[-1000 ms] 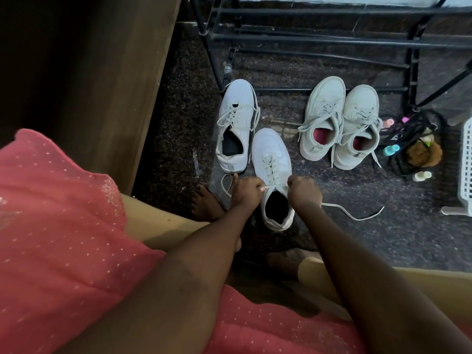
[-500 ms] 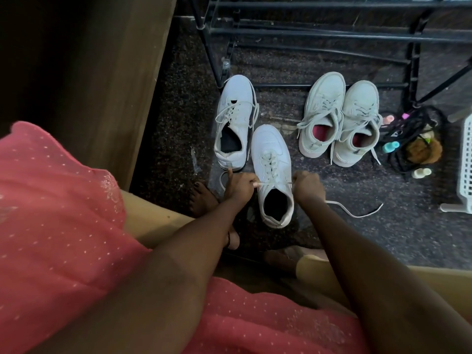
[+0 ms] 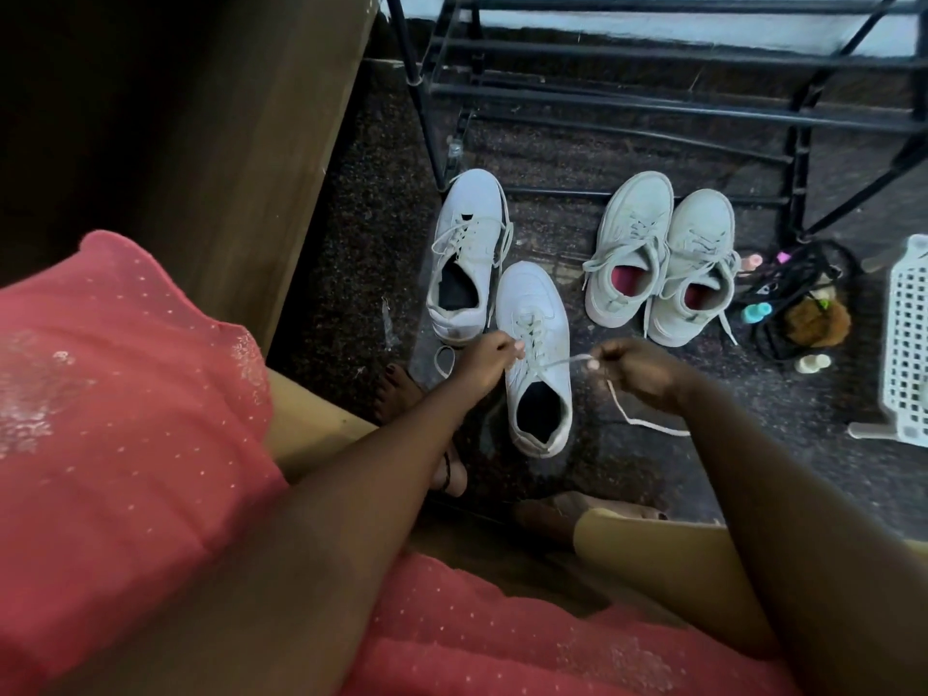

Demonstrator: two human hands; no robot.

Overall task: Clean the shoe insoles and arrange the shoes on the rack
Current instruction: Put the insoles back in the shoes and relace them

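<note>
Lace (image 3: pixel 567 363) runs tight from your left hand (image 3: pixel 484 356) to your right hand (image 3: pixel 640 369), and both sets of fingers are curled closed on it. Your left fingers pinch it at the eyelets of the near white shoe (image 3: pixel 535 313), touching the shoe's left edge. Your right thumb and forefinger pinch it just off the shoe's right side, and the loose end (image 3: pixel 648 424) trails on the floor (image 3: pixel 653 474) behind your right knuckles, toward you.

The near white shoe lies flat between your two hands, toe pointing away from you, its dark opening just behind your fingertips. The second white shoe (image 3: pixel 469 243) sits just beyond your left fingers, close against the near shoe's toe. Well beyond your right fingers, the pale pair (image 3: pixel 663 263) with pink insoles (image 3: pixel 627 281) stands side by side, toes at the foot of the black rack (image 3: pixel 627 98). Farther out past your right fingers are small bottles (image 3: pixel 811 363) and a white basket (image 3: pixel 906 339). A wooden cabinet (image 3: pixel 251 143) stands off beyond your left wrist.
</note>
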